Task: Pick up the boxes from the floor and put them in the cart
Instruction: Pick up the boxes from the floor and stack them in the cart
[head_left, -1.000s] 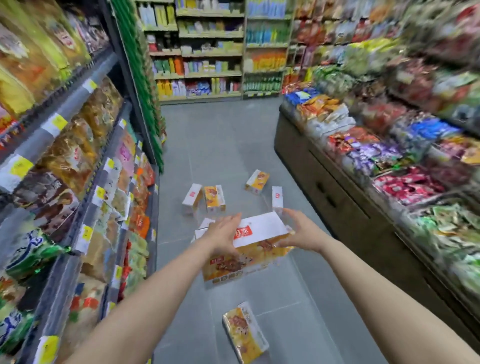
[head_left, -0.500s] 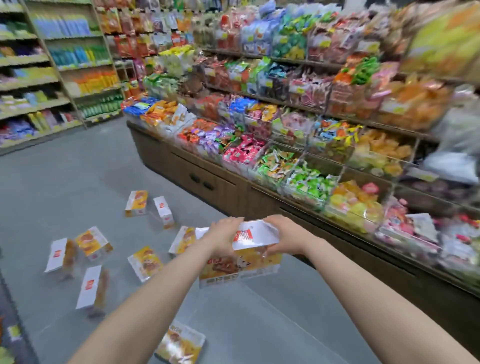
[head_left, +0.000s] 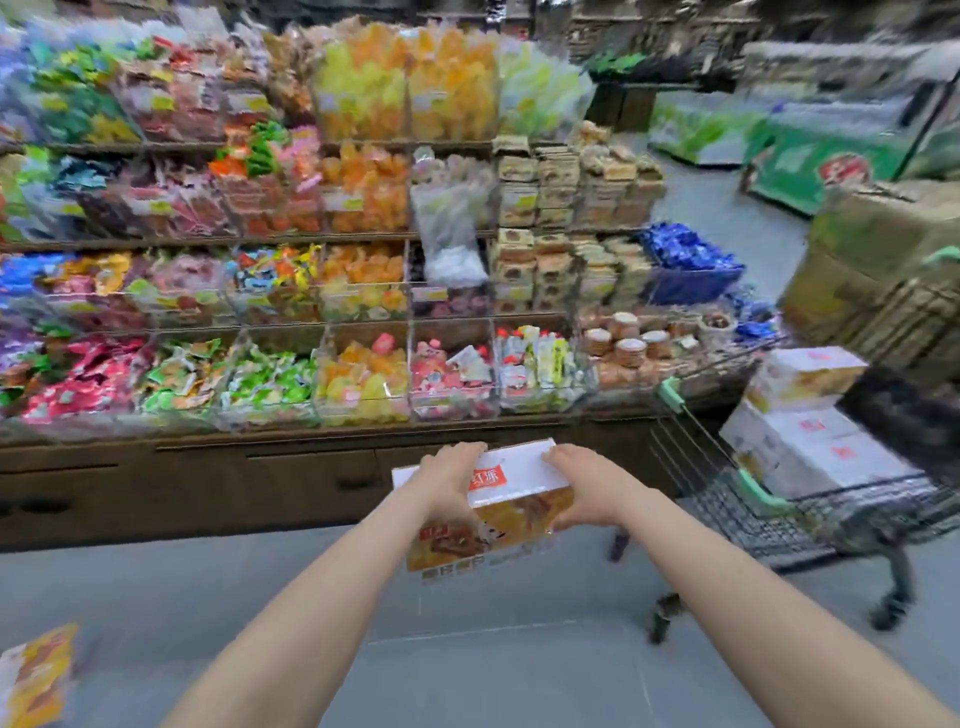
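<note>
I hold a white and orange box (head_left: 511, 512) in front of me at waist height, above the grey floor. My left hand (head_left: 451, 480) grips its left end and my right hand (head_left: 584, 488) grips its right end. The wire cart (head_left: 748, 488) with green corner trim stands to the right, about an arm's length from the box. Several matching boxes (head_left: 810, 447) lie stacked inside it. One more box (head_left: 34, 675) lies on the floor at the bottom left edge, blurred.
A candy display (head_left: 322, 322) with clear bins on a dark wooden counter (head_left: 208, 483) fills the view ahead. Cardboard cartons (head_left: 878, 260) and green crates (head_left: 821, 161) stand behind the cart at the right. Grey floor (head_left: 493, 665) lies under my arms.
The view has swung right with the box held in both hands. The boxes scattered on the floor have left the view and the cart has come in at the right.
</note>
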